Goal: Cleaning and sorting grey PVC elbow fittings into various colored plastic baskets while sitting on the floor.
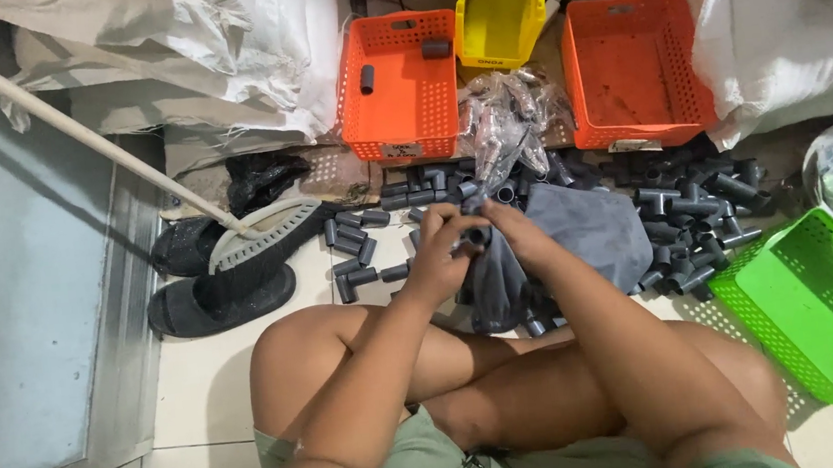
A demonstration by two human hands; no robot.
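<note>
Step in hand: wiping one grey pipe fitting (478, 235) with a grey cloth (497, 282), judged from the grip.
Left hand (439, 258): my fingers curl around the fitting and the cloth's top.
Right hand (520, 235): my fingers pinch the same fitting from the other side.
Fitting location: between both hands, above my crossed legs, over the loose fittings pile (696, 215).
Next move, judged: a firm twist inside the cloth without loosening either grip.
Nearby: orange baskets (402, 115), green basket (825, 314).

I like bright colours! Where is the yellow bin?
In the head view, the yellow bin sits at the top centre, between the two orange baskets, just behind a clear bag of fittings.
</note>
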